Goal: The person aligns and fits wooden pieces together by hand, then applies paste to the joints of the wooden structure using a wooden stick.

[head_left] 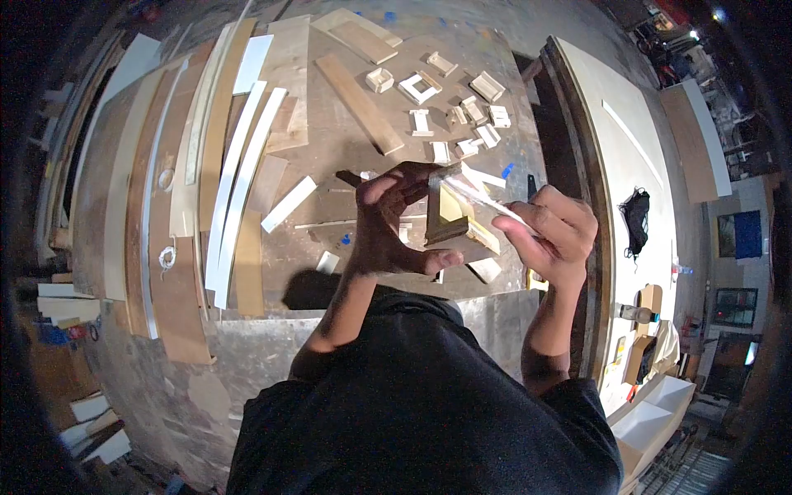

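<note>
My left hand is curled around a small wooden piece with upright sides, its thumb along the near edge. The piece is held up over the table and its inside face looks yellowish in the light. My right hand pinches a thin white strip between thumb and fingers. That strip slants up to the left, across the upper right part of the wooden piece; whether the two touch I cannot tell.
Several small wooden assemblies lie on the worktable beyond my hands. Long boards and white strips cover its left side. On the right, a pale bench carries black cord-like material and a clear bottle.
</note>
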Tool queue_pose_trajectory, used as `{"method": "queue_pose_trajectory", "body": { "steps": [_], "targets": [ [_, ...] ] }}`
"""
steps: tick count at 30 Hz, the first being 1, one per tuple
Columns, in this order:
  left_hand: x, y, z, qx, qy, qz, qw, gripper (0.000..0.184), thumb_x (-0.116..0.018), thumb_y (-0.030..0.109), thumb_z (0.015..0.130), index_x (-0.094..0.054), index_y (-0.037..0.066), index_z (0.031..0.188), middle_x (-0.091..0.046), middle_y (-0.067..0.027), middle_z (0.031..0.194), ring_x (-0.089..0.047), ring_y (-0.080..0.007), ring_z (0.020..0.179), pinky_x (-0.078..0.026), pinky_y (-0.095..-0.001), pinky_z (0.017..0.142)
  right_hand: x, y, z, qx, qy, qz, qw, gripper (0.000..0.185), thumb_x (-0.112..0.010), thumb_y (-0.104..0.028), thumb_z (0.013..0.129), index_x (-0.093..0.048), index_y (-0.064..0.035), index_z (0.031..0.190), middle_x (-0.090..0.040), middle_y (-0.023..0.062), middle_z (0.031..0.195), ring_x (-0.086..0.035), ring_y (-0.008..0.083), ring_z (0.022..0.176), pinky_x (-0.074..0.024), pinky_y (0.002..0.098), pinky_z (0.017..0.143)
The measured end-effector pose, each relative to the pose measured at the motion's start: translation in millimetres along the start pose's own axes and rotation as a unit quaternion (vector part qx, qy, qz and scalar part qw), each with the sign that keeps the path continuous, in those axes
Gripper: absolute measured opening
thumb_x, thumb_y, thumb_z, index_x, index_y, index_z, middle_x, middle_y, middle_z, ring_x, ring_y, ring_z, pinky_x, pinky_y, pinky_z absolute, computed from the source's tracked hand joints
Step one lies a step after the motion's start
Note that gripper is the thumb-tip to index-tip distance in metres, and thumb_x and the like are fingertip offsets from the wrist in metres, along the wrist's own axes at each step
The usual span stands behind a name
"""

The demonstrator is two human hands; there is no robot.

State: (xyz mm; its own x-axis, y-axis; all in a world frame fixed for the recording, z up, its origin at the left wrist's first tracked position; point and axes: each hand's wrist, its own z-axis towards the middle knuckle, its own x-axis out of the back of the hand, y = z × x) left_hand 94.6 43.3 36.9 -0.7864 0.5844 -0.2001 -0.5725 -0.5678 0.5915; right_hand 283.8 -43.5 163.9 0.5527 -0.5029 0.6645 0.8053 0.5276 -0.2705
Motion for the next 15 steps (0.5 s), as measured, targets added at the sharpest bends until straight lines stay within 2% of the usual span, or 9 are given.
{"method": "queue_pose_trajectory", "body": {
  "steps": [4,7,8,10,11,12,15],
  "targets": [
    [-1.5,10.9,6.0,0.06,0.033,-0.053,0.996,0.11,-0.096,0.016,0.048,-0.03,0.006,0.136,-0.051,-0.0217,0.129,-0.056,-0.0318,0.12,-0.044,-0.0444,0.105,1.7,-0.4,-0.8,0.007,-0.056,-0.03,0.998,0.024,-0.084,-0.018,0.065,-0.067,-0.0026,0.072,-0.048,0.0032,0.058,-0.045,0.0157,0.045,-0.0328,0.0298,0.042],
    [16.5,15.5,10.3,0.15,-0.012,0.019,0.988,0.107,-0.095,0.015,0.047,-0.034,0.003,0.133,-0.054,-0.0207,0.126,-0.057,-0.0303,0.118,-0.045,-0.0429,0.104,4.8,2.2,-5.1,0.006,-0.062,-0.025,0.998,0.023,-0.084,-0.018,0.065,-0.068,-0.003,0.071,-0.047,0.003,0.057,-0.045,0.0163,0.045,-0.0331,0.03,0.043],
    [23.7,15.6,12.8,0.164,-0.083,0.074,0.98,0.109,-0.094,0.022,0.052,-0.029,0.01,0.138,-0.051,-0.0219,0.129,-0.054,-0.0314,0.118,-0.043,-0.044,0.103,4.6,2.1,-4.8,0.007,-0.062,-0.025,0.998,0.023,-0.084,-0.018,0.065,-0.068,-0.003,0.071,-0.047,0.003,0.057,-0.045,0.0163,0.045,-0.0331,0.03,0.043],
    [19.9,12.1,10.5,0.178,-0.154,0.126,0.964,0.111,-0.093,0.028,0.058,-0.023,0.017,0.143,-0.049,-0.0231,0.131,-0.052,-0.0326,0.119,-0.04,-0.0452,0.102,4.5,0.9,-5.4,0.004,-0.029,-0.005,1.0,0.022,-0.084,-0.017,0.065,-0.067,-0.0032,0.071,-0.046,0.0026,0.057,-0.045,0.0165,0.046,-0.0336,0.0301,0.043],
    [6.7,5.8,3.9,0.104,-0.058,0.044,0.992,0.109,-0.092,0.027,0.058,-0.024,0.016,0.143,-0.048,-0.0233,0.131,-0.051,-0.0324,0.119,-0.04,-0.0452,0.103,4.9,-0.2,-2.9,0.002,-0.029,-0.006,1.0,0.022,-0.084,-0.017,0.065,-0.067,-0.0032,0.071,-0.046,0.0026,0.057,-0.045,0.0165,0.046,-0.0336,0.0301,0.043],
    [-1.6,4.2,1.0,0.03,0.04,-0.039,0.998,0.108,-0.092,0.025,0.059,-0.025,0.016,0.143,-0.048,-0.0236,0.131,-0.051,-0.0322,0.12,-0.04,-0.0453,0.103,5.9,-1.3,2.4,0.014,-0.037,-0.015,0.999,0.022,-0.084,-0.016,0.066,-0.066,-0.0032,0.069,-0.045,0.0026,0.057,-0.046,0.0166,0.045,-0.034,0.0301,0.043],
    [1.7,11.1,3.3,0.077,-0.019,-0.015,0.997,0.109,-0.092,0.026,0.06,-0.022,0.019,0.144,-0.047,-0.0245,0.133,-0.05,-0.0334,0.121,-0.039,-0.0463,0.104,9.7,-1.7,8.8,0.027,-0.066,-0.029,0.997,0.023,-0.083,-0.015,0.067,-0.064,-0.0032,0.067,-0.045,0.0028,0.056,-0.045,0.0168,0.045,-0.0344,0.0303,0.043]
  ]
}}
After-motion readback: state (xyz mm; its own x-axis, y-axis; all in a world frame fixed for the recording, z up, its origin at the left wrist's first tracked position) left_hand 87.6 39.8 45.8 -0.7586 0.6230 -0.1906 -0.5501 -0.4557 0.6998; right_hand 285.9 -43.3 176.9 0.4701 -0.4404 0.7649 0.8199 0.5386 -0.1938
